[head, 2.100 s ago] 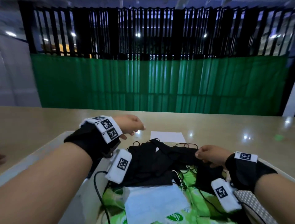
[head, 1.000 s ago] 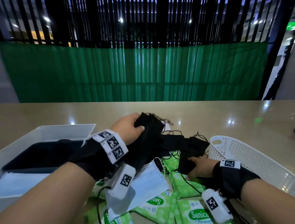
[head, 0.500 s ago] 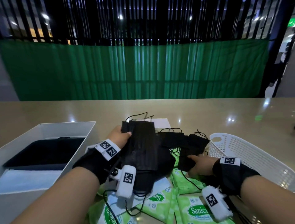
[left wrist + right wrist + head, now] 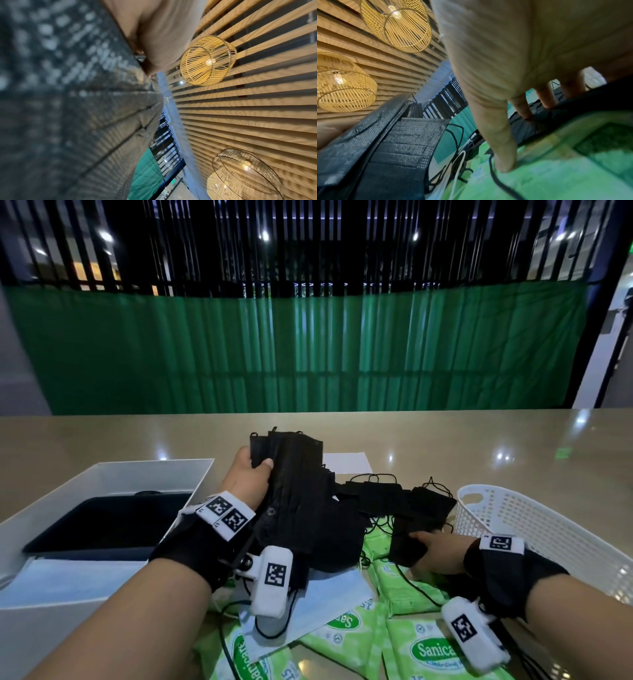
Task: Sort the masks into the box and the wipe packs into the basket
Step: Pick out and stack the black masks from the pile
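My left hand (image 4: pixel 260 470) grips a thick stack of black masks (image 4: pixel 298 494) and holds it tilted above the pile, thumb on the front. In the left wrist view the black masks (image 4: pixel 68 108) fill the left side beside my palm (image 4: pixel 154 40). My right hand (image 4: pixel 419 546) rests on a single black mask (image 4: pixel 411 529) lying over green wipe packs (image 4: pixel 428 648). In the right wrist view its straight fingers (image 4: pixel 522 108) press the black mask (image 4: pixel 556 119) and the thumb touches a wipe pack (image 4: pixel 556 169). The white box (image 4: pixel 102 474) stands at the left, the white basket (image 4: pixel 534 525) at the right.
More black masks (image 4: pixel 376 498) with tangled ear loops lie between the hands. A pale blue mask (image 4: pixel 329 604) lies on the wipe packs, another in the box front. A white sheet (image 4: pixel 349 462) lies behind the pile. Beige table (image 4: pixel 445 446) extends beyond.
My left hand gathered black masks from the pile and raised the stack, now a little higher than half a second ago. My right hand came down onto one black mask and stays there.
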A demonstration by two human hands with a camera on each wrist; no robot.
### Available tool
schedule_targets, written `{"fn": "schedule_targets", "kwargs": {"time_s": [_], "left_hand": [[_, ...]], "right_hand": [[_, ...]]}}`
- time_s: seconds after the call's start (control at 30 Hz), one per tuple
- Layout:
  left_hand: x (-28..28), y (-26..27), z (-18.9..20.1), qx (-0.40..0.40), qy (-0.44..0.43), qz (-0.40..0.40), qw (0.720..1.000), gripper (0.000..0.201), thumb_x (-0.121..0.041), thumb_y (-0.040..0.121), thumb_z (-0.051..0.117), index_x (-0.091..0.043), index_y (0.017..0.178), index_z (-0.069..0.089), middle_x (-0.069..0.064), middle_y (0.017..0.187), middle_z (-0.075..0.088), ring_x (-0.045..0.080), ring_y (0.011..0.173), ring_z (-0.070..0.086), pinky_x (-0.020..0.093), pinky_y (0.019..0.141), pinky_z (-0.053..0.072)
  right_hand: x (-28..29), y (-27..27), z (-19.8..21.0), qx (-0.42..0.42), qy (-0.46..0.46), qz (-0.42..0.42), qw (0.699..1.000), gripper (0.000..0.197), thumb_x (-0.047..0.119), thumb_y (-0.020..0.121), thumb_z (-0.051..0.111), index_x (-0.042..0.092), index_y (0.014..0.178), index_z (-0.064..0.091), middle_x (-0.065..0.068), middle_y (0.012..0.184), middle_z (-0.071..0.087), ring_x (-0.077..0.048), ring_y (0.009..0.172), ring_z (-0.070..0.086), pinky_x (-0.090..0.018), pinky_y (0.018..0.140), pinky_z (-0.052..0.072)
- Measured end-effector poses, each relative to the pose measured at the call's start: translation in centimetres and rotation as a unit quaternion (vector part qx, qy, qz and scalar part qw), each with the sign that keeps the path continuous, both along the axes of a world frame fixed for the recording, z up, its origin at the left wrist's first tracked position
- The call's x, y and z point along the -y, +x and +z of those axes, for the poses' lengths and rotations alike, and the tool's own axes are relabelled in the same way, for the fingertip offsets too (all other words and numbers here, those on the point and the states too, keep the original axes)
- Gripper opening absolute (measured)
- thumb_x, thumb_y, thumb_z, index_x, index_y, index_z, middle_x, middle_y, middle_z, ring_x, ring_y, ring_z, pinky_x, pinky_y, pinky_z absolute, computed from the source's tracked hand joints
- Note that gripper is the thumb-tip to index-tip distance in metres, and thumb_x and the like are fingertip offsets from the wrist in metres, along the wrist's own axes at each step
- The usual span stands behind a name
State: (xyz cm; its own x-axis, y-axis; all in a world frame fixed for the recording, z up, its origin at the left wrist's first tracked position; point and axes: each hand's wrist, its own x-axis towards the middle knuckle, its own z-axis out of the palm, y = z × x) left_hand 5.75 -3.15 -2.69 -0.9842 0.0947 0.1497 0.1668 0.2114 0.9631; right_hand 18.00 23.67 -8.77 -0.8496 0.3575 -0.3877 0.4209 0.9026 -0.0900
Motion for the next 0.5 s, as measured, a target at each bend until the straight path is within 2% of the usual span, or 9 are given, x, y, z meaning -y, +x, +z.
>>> {"fn": "schedule_targets", "kwargs": {"time_s": [0.1, 0.2, 0.27, 0.33, 0.4, 0.47, 0.5], "left_hand": [[-0.2, 0.0, 0.8, -0.025, 0.018, -0.064, 0.997, 0.014, -0.045, 0.074, 0.052, -0.047, 0.087, 0.054, 0.003, 0.102, 0.067, 0.029, 0.097, 0.065, 0.053, 0.089, 0.05], [-0.2, 1.0, 2.1, -0.038, 0.028, -0.102, 0.994, 0.014, -0.047, 0.07, 0.054, -0.053, 0.082, 0.055, 0.002, 0.104, 0.067, 0.028, 0.1, 0.065, 0.054, 0.091, 0.049], [-0.1, 1.9, 2.9, -0.046, 0.043, -0.122, 0.99, 0.013, -0.039, 0.078, 0.056, -0.049, 0.085, 0.057, 0.001, 0.104, 0.068, 0.026, 0.099, 0.066, 0.054, 0.093, 0.048], [-0.3, 2.6, 3.4, -0.049, 0.06, -0.14, 0.987, 0.016, -0.024, 0.091, 0.054, -0.039, 0.094, 0.056, 0.002, 0.102, 0.067, 0.024, 0.096, 0.066, 0.052, 0.094, 0.049], [-0.8, 3.0, 3.7, -0.05, 0.09, -0.167, 0.981, 0.02, -0.012, 0.097, 0.047, -0.03, 0.098, 0.053, 0.002, 0.098, 0.066, 0.02, 0.086, 0.066, 0.046, 0.09, 0.051], [-1.1, 3.4, 3.7, -0.046, 0.116, -0.199, 0.972, 0.022, -0.005, 0.098, 0.043, -0.025, 0.098, 0.052, 0.003, 0.094, 0.064, 0.015, 0.078, 0.064, 0.036, 0.079, 0.054], [-1.1, 3.6, 3.8, -0.046, 0.124, -0.211, 0.969, 0.023, -0.003, 0.098, 0.042, -0.023, 0.099, 0.052, 0.003, 0.093, 0.064, 0.014, 0.077, 0.064, 0.031, 0.074, 0.055]], "right_hand": [[0.0, 0.2, 1.1, -0.029, -0.056, 0.003, 0.998, 0.092, 0.055, 0.074, 0.069, 0.033, 0.149, 0.021, -0.003, 0.148, 0.034, -0.023, 0.13, 0.041, -0.031, 0.107, 0.036], [0.3, 0.4, 3.1, -0.127, -0.236, 0.018, 0.963, 0.092, 0.045, 0.073, 0.076, 0.039, 0.147, 0.021, -0.001, 0.152, 0.027, -0.02, 0.134, 0.037, -0.031, 0.111, 0.032], [1.1, 0.1, 4.5, -0.165, -0.325, 0.052, 0.93, 0.103, 0.05, 0.065, 0.079, 0.04, 0.147, 0.018, 0.005, 0.155, 0.023, -0.015, 0.139, 0.028, -0.031, 0.113, 0.024], [2.2, -0.6, 5.2, -0.185, -0.361, 0.09, 0.91, 0.113, 0.053, 0.056, 0.083, 0.039, 0.147, 0.016, 0.011, 0.152, 0.025, -0.008, 0.138, 0.025, -0.029, 0.113, 0.024], [3.2, -1.6, 5.3, -0.195, -0.371, 0.12, 0.9, 0.106, 0.037, 0.067, 0.083, 0.035, 0.148, 0.015, 0.012, 0.15, 0.028, -0.005, 0.137, 0.026, -0.026, 0.11, 0.026], [4.3, -2.4, 5.2, -0.198, -0.386, 0.142, 0.89, 0.104, 0.034, 0.063, 0.083, 0.03, 0.147, 0.023, 0.012, 0.147, 0.035, -0.004, 0.136, 0.033, -0.028, 0.112, 0.03], [4.8, -2.6, 5.3, -0.203, -0.39, 0.146, 0.886, 0.098, 0.036, 0.059, 0.083, 0.03, 0.143, 0.033, 0.011, 0.143, 0.044, -0.005, 0.132, 0.04, -0.03, 0.111, 0.033]]}}
